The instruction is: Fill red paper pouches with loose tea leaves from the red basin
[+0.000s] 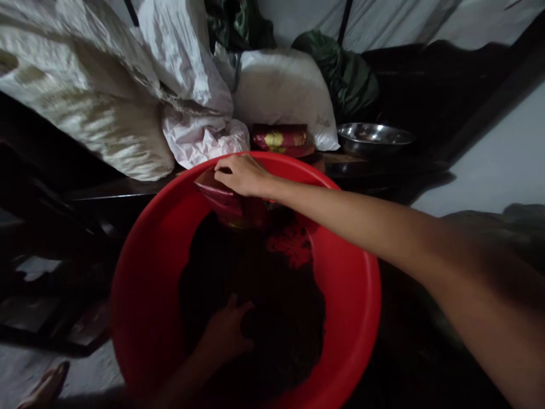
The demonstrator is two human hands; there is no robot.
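A big red plastic basin point(349, 284) fills the middle of the view, with a dark loose mass point(272, 318) in its bottom. My right hand point(240, 173) reaches over the far rim, fingers closed on a red packet point(221, 199) tipped mouth-down into the basin. My left hand point(225, 335) rests inside the basin on the dark mass, thumb and fingers spread. A patch of reddish grains point(292, 247) lies on the mass below the packet.
White sacks point(106, 113) and a crumpled white bag point(204, 139) pile up behind the basin. A red and gold packet point(279, 138) and a steel bowl point(374, 138) sit on a dark low surface at the back. A bare foot point(45, 386) shows bottom left.
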